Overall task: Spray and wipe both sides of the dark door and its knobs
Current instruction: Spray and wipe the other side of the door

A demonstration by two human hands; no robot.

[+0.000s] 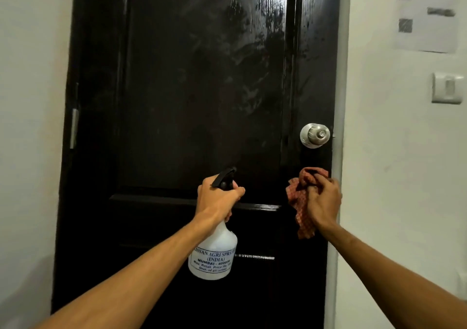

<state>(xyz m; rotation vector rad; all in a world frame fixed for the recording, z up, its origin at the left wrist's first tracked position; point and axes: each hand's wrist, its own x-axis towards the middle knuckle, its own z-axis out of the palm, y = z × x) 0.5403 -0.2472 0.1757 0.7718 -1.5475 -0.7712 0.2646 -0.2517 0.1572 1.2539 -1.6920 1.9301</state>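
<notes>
1. Door (202, 88) fills the middle of the frame, glossy and wet with streaks in its upper panel; we judge it stiff and slick.
2. Our left hand (217, 197) grips the spray bottle (214, 253) at its neck, near the trigger.
3. Our right hand (323, 202) clenches the soft red cloth (300, 202) just below the smooth knob (315, 135), at right of centre.

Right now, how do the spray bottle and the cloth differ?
The spray bottle is white and stiff, with printed lettering; the cloth is reddish, checked and crumpled. The bottle is in the left hand, before the middle of the door; the cloth is in the right hand, below the knob. Both are gripped.
</notes>
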